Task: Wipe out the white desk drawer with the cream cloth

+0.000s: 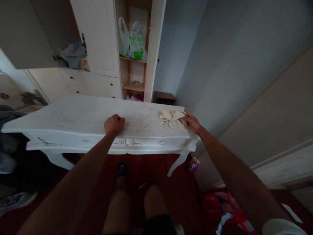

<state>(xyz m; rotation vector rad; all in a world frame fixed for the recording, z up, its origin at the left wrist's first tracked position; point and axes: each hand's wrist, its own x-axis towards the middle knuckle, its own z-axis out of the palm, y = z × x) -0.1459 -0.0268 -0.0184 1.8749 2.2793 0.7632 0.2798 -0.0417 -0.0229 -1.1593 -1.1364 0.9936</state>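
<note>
While the left hand (114,123), curled into a fist, rests on the table (73,112) well apart, the right hand (191,122) touches the cloth (172,119) lying just left of it, longer axis sideways; whether its fingers pinch, I can't tell.

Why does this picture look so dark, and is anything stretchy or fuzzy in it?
Head view: dim light, with the white desk pale and the floor below very dark; head view: both arms look stretched towards the edges, probably from a wide lens; head view: small print on the plastic bag is fuzzy.
</note>
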